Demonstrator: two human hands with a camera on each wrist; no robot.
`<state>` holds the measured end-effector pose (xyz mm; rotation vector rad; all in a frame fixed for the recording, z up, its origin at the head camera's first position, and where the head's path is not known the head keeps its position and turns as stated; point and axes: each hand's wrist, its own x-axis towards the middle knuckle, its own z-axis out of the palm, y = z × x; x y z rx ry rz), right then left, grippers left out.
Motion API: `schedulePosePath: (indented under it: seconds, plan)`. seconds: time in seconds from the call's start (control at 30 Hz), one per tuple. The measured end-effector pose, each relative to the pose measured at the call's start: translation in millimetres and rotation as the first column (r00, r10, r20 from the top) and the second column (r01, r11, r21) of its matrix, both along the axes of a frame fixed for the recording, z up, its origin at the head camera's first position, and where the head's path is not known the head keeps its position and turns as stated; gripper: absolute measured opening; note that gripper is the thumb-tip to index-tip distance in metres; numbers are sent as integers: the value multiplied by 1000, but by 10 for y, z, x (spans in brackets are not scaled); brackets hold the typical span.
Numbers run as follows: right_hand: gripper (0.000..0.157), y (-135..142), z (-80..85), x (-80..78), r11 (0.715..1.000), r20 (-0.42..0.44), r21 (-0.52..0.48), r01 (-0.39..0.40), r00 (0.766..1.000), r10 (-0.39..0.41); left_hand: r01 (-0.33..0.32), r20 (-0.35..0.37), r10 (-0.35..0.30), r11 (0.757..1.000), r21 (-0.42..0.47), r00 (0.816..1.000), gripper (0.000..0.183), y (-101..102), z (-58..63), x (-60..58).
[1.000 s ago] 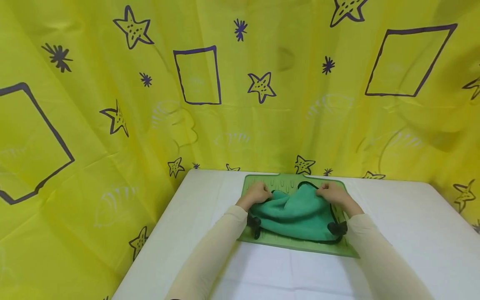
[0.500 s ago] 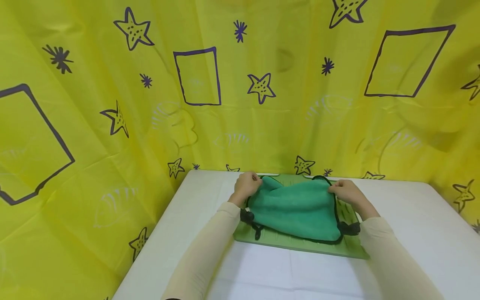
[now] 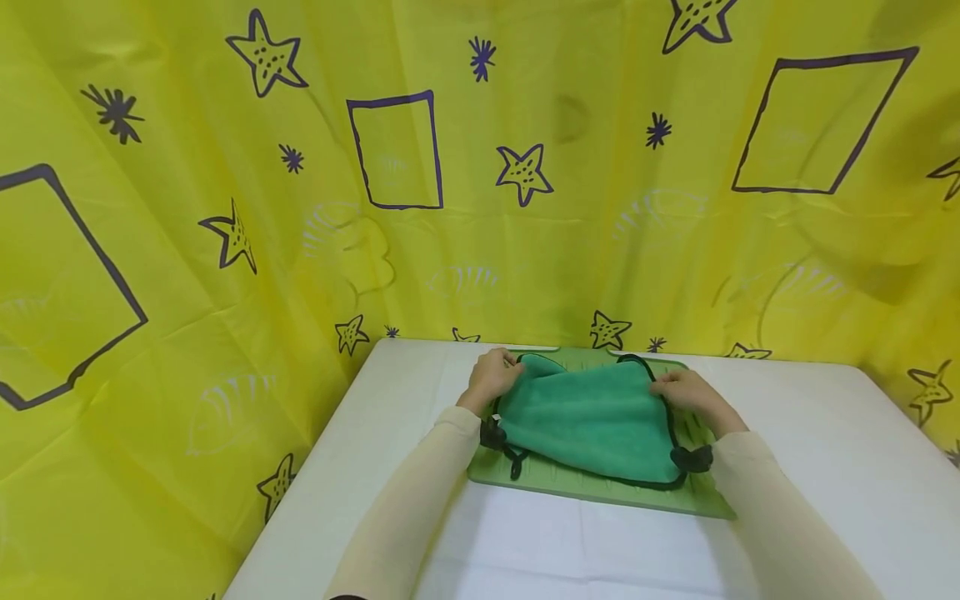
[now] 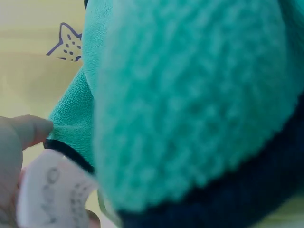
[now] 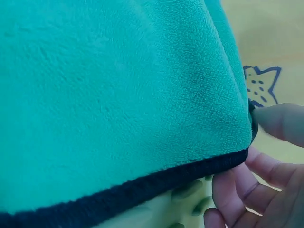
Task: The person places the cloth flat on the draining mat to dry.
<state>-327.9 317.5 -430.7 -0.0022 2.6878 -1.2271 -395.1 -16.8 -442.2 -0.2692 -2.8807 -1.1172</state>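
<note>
A fluffy green cleaning cloth (image 3: 592, 421) with a dark border lies over a light green ridged mat (image 3: 525, 479), its far side raised between the hands. My left hand (image 3: 492, 375) pinches its far left edge. In the left wrist view, thumb and fingers sit at the border beside a white printed label (image 4: 54, 192). On the far right side, my right hand (image 3: 690, 396) pinches the dark edge. The right wrist view shows the thumb and curled fingers (image 5: 228, 192) at that corner, with the cloth's fold beside them.
A white-covered table (image 3: 817, 450) extends to both sides of the mat. Behind it hangs a yellow curtain (image 3: 570, 250) printed with stars and rectangles. Dark wrist-camera mounts (image 3: 692, 458) hang beneath both wrists, close over the cloth's edges.
Both hands have moved apart, the left leftward and away. The bunched cloth has spread wider and flatter over the mat. In the last half second the right hand has shifted slightly left.
</note>
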Motion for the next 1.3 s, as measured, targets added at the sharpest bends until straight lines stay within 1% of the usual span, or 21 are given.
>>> schedulePosePath:
  seconds: [0.1, 0.13, 0.3, 0.37, 0.47, 0.53, 0.63, 0.7, 0.77, 0.87, 0.93, 0.97, 1.07, 1.13, 1.2, 1.3]
  plan:
    - [31, -10, -7, -75, 1000, 2, 2, 31, 1000, -31, 17, -12, -17, 1000, 12, 1000, 30, 30, -2, -17]
    - [32, -12, -13, -101, 999, -10, 14, 39, 999, -39, 16, -16, -16, 1000, 15, 1000, 31, 42, -4, -24]
    - [36, -24, -42, -192, 993, -68, 82, 81, 995, -75, -6, -53, 7, 1000, 27, 999, 23, 98, 4, -53]
    - [34, -30, -40, -190, 989, -84, 106, 101, 992, -93, -20, -72, 23, 999, 34, 997, 20, 102, 17, -54]
    - [33, -31, 12, -159, 982, -129, 132, 139, 984, -122, -49, -97, 56, 996, 68, 994, 19, 80, 60, -56]
    - [34, -35, 61, -129, 978, -161, 123, 167, 976, -147, -77, -111, 89, 991, 105, 990, 19, 54, 94, -62]
    - [39, -18, 131, -93, 977, -188, 114, 179, 970, -156, -108, -119, 128, 980, 165, 985, 20, 17, 130, -76]
    - [41, 0, 155, -82, 979, -181, 111, 174, 972, -152, -118, -119, 142, 976, 186, 983, 20, 0, 136, -86]
    - [41, 16, 155, -81, 980, -162, 112, 162, 976, -143, -116, -113, 138, 976, 184, 984, 20, -10, 125, -90]
    - [37, 36, 126, -95, 981, -137, 107, 159, 980, -144, -103, -95, 118, 983, 153, 988, 19, -3, 97, -95]
    - [33, 49, 90, -104, 982, -126, 113, 149, 983, -135, -94, -74, 103, 988, 125, 992, 18, 7, 68, -92]
    - [30, 51, 69, -104, 984, -120, 110, 138, 985, -125, -84, -51, 91, 990, 112, 995, 18, 12, 61, -83]
    - [25, 69, -13, -106, 995, -67, 55, 87, 994, -83, -49, 6, 49, 996, 68, 999, 20, 13, -2, -64]
    - [23, 85, -69, -111, 998, -22, -6, 65, 998, -66, -32, 41, 30, 999, 35, 999, 22, 3, -48, -51]
    - [26, 103, -108, -115, 997, 25, -53, 48, 999, -47, -35, 59, 35, 999, 8, 998, 23, -12, -94, -47]
    - [34, 131, -142, -122, 999, 35, -44, 31, 999, -30, -61, 64, 63, 998, -30, 996, 21, -35, -132, -47]
